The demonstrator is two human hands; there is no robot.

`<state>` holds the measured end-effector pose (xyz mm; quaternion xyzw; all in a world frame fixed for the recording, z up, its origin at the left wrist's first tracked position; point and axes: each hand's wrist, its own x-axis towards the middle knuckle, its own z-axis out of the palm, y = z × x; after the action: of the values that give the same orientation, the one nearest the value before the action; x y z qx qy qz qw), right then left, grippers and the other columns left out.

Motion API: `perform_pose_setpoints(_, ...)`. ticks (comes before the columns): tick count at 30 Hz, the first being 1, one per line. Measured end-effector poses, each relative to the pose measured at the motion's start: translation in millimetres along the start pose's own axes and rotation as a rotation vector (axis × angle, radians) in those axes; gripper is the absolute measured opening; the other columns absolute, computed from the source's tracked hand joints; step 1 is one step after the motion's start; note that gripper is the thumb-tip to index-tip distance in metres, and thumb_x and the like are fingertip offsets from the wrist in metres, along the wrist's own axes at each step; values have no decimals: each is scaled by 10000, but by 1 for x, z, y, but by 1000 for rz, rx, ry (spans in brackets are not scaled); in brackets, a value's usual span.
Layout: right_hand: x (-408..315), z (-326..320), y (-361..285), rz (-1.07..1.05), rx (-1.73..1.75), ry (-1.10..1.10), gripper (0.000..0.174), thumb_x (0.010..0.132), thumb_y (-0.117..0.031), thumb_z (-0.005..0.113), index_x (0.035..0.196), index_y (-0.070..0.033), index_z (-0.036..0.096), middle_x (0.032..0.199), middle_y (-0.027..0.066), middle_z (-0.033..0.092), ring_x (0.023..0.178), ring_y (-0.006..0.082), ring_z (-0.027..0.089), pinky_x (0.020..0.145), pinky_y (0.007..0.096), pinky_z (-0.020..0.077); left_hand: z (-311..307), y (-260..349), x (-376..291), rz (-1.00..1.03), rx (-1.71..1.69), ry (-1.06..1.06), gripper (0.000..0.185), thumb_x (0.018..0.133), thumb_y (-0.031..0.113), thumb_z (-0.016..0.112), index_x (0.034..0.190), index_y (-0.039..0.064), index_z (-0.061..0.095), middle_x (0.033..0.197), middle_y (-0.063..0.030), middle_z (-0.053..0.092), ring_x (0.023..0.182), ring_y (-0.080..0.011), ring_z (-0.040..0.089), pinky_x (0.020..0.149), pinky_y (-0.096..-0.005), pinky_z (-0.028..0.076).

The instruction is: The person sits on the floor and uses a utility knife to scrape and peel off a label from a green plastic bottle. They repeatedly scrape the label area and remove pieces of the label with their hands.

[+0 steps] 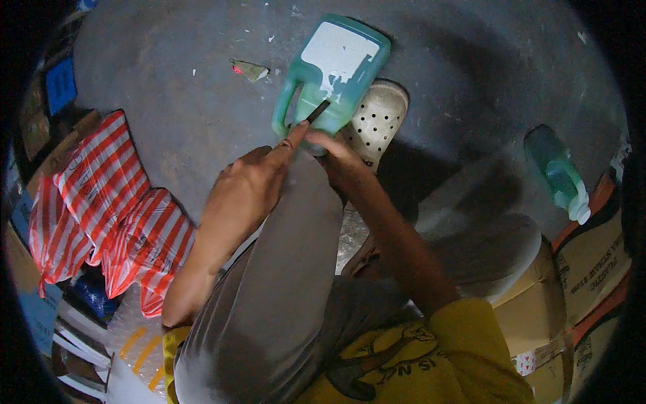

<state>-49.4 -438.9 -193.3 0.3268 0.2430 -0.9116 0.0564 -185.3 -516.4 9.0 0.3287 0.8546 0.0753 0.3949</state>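
A translucent green plastic jug (361,96) with a side handle lies over my shoe, its neck pointing towards me. Its white label (338,48) is torn at the lower part. My left hand (257,177) is closed on a dark flat scraping tool or blade (319,111), whose tip touches the jug below the torn label edge. Around the jug's neck, close to my knee, my right hand (338,156) is closed; its fingers are partly hidden.
A second green jug (555,171) with a white cap lies at the right. Red-and-white striped bags (111,177) are piled at the left. A torn scrap (250,69) lies on the concrete floor (176,111). Cardboard boxes (535,293) stand at the lower right, bubble wrap (136,328) at the lower left.
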Motion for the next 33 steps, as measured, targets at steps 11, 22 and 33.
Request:
perform_pose_setpoints(11, -7, 30, -42, 173, 160, 134, 493, 794, -203, 785, 1258, -116, 639, 1198, 56, 653, 1115, 218, 632, 929, 382, 502, 17, -1, 1, -34, -27, 9, 606, 1028, 100, 601, 1607, 206, 462, 828, -312, 682, 806, -472, 717, 720, -571, 522)
perform_pose_setpoints(22, -3, 26, -38, 80, 171, 104, 530, 798, -170, 761, 1299, -76, 619, 1146, 68, 659, 1026, 241, 668, 853, 413, 546, 25, 6, 6, -65, -43, -17, 603, 1001, 35, 552, 1589, 135, 460, 955, -314, 706, 860, -479, 719, 764, -603, 535)
perform_pose_setpoints(33, 16, 5, -9, 48, 65, 100, 531, 813, -210, 794, 1300, -53, 651, 1180, 75, 713, 1078, 232, 692, 936, 394, 533, 36, 2, 21, 54, -60, 115, 601, 1020, 71, 600, 1596, 196, 477, 795, -303, 663, 759, -471, 713, 663, -567, 521)
